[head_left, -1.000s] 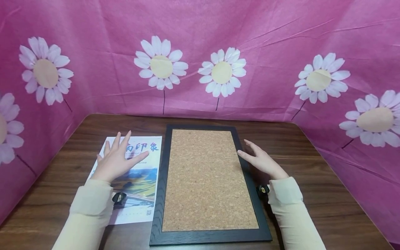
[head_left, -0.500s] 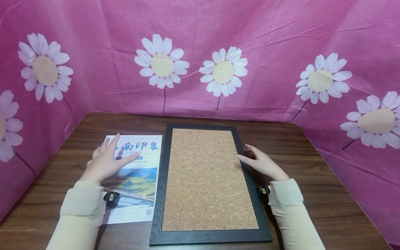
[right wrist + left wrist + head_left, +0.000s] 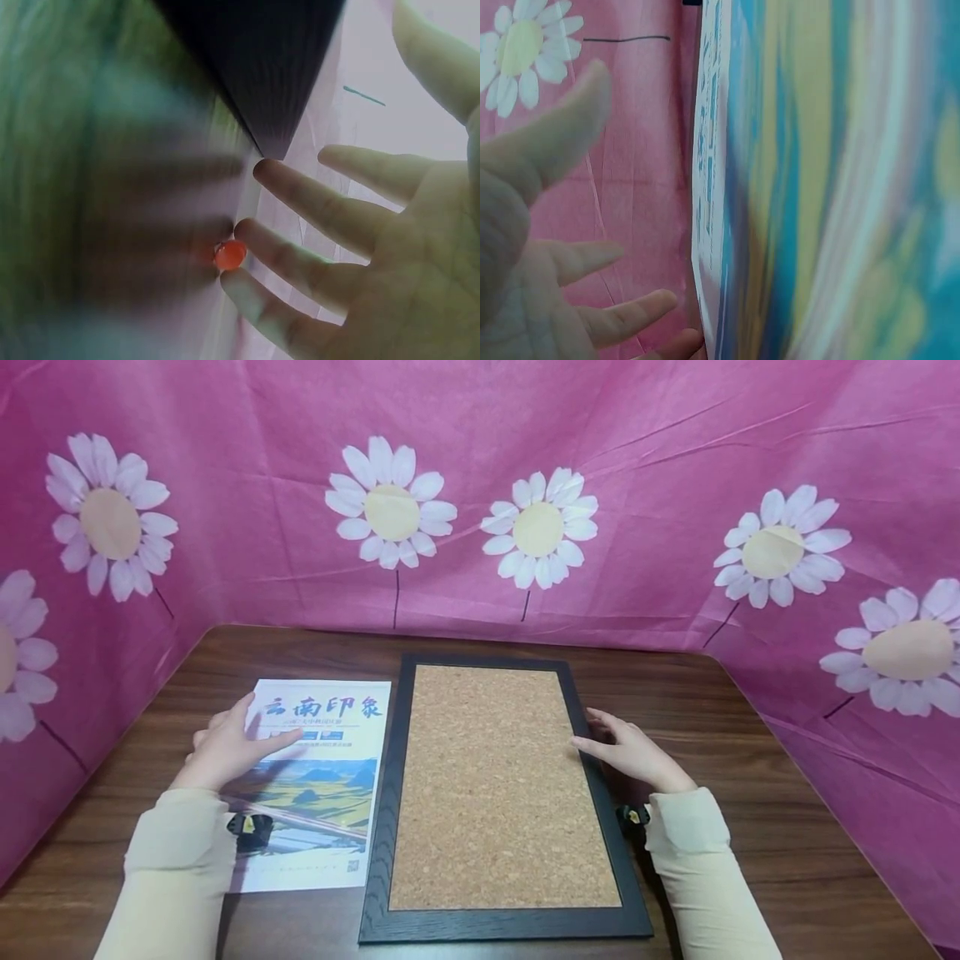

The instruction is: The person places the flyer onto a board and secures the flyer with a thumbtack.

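Note:
A printed poster (image 3: 322, 793) with a landscape picture and large characters lies on the table. At its upper left, my left hand (image 3: 228, 747) hovers over the edge with its thumb stretched out. The left wrist view shows the left fingers (image 3: 589, 259) spread, with nothing in them. Right of the poster lies a black-framed cork board (image 3: 502, 793). By the frame's right side is my right hand (image 3: 633, 752), its thumb over the edge in the head view. Its fingers (image 3: 315, 199) extend down to the tabletop, loosely spread. A small round red-orange thing (image 3: 230, 255) shows at the fingertips, hidden in the head view.
The dark wood table (image 3: 765, 827) has a pink cloth (image 3: 645, 427) with white daisies around its back and sides. Each wrist carries a small black camera, such as the left camera (image 3: 251, 831). Bare wood shows right of the board.
My left hand has moved left and towards me, uncovering more of the poster's title. The right hand has lowered slightly beside the frame. Poster and cork board stay in place.

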`<state>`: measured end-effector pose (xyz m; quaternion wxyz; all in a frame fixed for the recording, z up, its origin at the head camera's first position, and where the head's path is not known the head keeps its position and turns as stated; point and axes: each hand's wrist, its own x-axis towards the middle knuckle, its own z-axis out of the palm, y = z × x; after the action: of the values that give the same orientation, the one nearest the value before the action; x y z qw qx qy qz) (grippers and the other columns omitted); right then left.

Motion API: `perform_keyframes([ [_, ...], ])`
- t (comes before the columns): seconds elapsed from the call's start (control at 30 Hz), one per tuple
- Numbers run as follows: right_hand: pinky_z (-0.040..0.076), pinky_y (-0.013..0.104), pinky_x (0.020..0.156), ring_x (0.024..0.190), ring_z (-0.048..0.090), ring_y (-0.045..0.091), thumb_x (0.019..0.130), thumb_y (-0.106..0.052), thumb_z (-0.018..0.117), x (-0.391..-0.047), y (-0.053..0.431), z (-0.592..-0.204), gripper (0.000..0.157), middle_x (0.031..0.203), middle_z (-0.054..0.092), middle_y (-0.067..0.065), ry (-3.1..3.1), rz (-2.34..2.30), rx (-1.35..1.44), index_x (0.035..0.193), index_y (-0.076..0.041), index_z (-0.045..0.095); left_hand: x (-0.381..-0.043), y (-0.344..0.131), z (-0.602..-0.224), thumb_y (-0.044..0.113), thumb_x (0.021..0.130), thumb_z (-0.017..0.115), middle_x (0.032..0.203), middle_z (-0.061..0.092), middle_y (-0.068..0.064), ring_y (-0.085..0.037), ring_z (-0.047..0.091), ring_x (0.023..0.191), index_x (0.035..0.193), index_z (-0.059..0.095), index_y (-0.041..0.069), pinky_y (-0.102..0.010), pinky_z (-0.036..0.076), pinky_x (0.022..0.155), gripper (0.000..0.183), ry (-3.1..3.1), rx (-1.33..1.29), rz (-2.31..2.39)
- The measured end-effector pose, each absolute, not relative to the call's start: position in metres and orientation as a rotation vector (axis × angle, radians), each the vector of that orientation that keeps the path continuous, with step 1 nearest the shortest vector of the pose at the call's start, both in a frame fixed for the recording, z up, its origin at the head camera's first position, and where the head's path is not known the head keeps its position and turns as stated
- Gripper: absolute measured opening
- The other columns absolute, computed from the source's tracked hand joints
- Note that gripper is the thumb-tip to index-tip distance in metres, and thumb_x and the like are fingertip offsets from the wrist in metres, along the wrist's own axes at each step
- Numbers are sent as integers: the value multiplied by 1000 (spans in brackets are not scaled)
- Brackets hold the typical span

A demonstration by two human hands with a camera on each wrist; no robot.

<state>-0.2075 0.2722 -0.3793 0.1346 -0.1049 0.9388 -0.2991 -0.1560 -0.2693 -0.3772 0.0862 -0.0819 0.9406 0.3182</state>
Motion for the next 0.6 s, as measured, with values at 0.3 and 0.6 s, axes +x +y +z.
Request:
perform_keyframes([
  [0.3, 42, 60, 105, 134, 44, 46, 97, -48, 59, -207, 276, -378, 81, 144, 48, 30, 2714, -882, -323, 153, 2, 28, -153, -284, -378, 39, 88, 72, 145, 20, -47, -68, 20, 121, 151, 7, -13, -78, 27, 93, 104, 2786, -296, 978],
  [0.6, 43, 60, 104, 131, 48, 46, 97, -47, 59, -208, 276, -377, 80, 142, 49, 29, 2708, -862, -325, 152, 3, 29, -154, -294, -378, 21, 95, 57, 140, 32, -46, -60, 35, 126, 145, 17, -20, -71, 32, 104, 76, 2715, -341, 966],
])
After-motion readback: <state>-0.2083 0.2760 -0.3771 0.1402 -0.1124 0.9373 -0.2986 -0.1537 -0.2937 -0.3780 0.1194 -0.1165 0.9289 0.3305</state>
